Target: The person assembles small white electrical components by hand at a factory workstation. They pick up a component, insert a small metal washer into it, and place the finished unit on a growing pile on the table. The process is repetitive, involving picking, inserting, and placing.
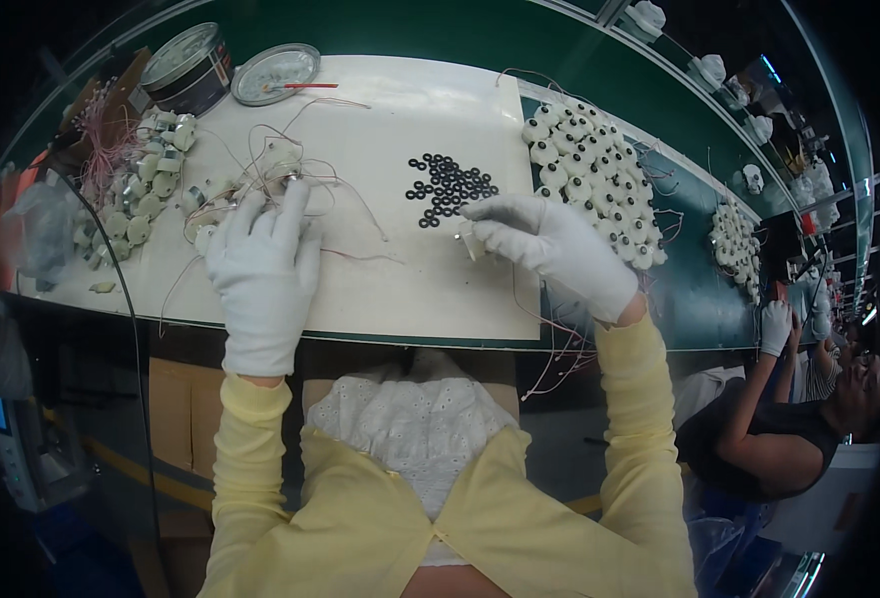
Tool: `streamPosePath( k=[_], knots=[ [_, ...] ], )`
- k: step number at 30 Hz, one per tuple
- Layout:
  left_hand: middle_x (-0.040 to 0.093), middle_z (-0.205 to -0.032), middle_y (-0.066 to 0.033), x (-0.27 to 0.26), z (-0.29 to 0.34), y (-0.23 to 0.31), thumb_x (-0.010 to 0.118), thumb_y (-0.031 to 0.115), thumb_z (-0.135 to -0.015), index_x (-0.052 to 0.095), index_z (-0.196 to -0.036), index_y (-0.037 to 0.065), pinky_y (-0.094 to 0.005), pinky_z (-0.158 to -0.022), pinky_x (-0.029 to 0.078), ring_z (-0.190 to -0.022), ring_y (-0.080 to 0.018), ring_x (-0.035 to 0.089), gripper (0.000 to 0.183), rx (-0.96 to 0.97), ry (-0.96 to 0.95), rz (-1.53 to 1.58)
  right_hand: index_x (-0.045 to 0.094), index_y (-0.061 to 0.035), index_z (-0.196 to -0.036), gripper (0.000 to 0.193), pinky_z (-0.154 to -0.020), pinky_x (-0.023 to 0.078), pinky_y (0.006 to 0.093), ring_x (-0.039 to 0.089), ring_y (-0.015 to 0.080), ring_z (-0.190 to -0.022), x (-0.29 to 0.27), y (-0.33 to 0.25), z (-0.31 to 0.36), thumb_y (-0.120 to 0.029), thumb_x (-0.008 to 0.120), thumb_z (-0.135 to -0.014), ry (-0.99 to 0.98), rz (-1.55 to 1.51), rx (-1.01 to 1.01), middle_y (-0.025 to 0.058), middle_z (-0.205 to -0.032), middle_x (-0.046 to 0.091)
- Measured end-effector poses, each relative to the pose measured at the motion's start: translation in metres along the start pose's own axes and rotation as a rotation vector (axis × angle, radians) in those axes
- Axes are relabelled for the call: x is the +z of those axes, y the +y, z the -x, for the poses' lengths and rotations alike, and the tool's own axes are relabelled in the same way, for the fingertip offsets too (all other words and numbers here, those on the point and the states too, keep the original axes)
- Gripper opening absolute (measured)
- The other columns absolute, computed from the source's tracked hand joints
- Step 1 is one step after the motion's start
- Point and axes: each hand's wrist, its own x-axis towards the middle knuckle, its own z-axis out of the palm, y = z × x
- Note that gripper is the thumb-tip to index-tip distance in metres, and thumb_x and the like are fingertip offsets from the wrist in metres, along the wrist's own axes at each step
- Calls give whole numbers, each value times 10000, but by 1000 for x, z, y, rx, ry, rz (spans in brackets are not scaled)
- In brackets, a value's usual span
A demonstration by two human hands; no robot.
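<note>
Both hands wear white gloves. My left hand [263, 261] lies with fingers spread on the white mat [410, 289], its fingertips reaching a small wired coil part [282, 159] among loose thin wires. My right hand [549, 244] pinches a small metallic part [472, 242] just below a scatter of black rubber rings [450, 189]. A heap of white spool-like parts [589, 174] with dark centres lies beside my right hand, at the mat's right edge.
More pale spool parts [146, 184] and pink wires [106, 149] pile at the far left. A round tin [190, 68] and its lid [275, 75] stand at the back. A green conveyor belt [699, 289] carries further parts to the right, where another person [809, 419] works.
</note>
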Motion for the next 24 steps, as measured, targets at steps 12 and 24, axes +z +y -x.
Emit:
streamPosePath(
  k=[12,24],
  knots=[
    [719,-1186,-100,-6,31,5,748,99,-819,622,-1350,60,-491,-1040,441,-1255,-386,565,548,-23,59,38,725,-62,-1035,259,-682,553,388,709,284,-739,27,-14,-22,-289,632,-951,199,785,-253,148,-791,715],
    [717,-1120,-136,-10,35,13,708,24,-777,680,-1238,38,-451,-923,513,-1076,-368,642,462,1,158,215,695,-117,-899,162,-603,501,420,677,292,-666,35,-14,-22,-276,709,-873,181,1168,-418,111,-697,666]
  ],
)
